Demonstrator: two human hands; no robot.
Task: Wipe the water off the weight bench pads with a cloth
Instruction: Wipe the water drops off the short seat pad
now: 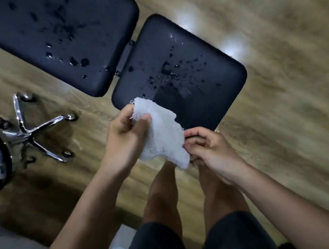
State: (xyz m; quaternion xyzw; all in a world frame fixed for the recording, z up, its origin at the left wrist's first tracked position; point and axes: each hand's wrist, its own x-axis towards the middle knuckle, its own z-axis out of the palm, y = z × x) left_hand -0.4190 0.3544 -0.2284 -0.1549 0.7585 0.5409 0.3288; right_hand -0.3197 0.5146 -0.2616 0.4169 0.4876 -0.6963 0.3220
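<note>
Over bare legs [162,192], left hand [125,131] grips and right hand [210,146] pinches the white cloth [160,132], seemingly readying it; next it likely needs pressing onto the wet near pad [206,98].

1. Wood-pattern floor [286,100] carries everything; glare patches at 1 o'clock.
2. Dark seat pad [220,101] sits at centre and back pad [103,47] at 10 o'clock. They are just apart, with a hinge bracket [127,53] between them.
3. Water drops [167,69] are scattered over the seat pad's middle and toward its 12 o'clock edge.
4. More water drops lie on the back pad, thickest toward its 5 o'clock end.
5. Chrome chair base [30,131] with castors stands on the floor at 9 o'clock, apart from both pads.
</note>
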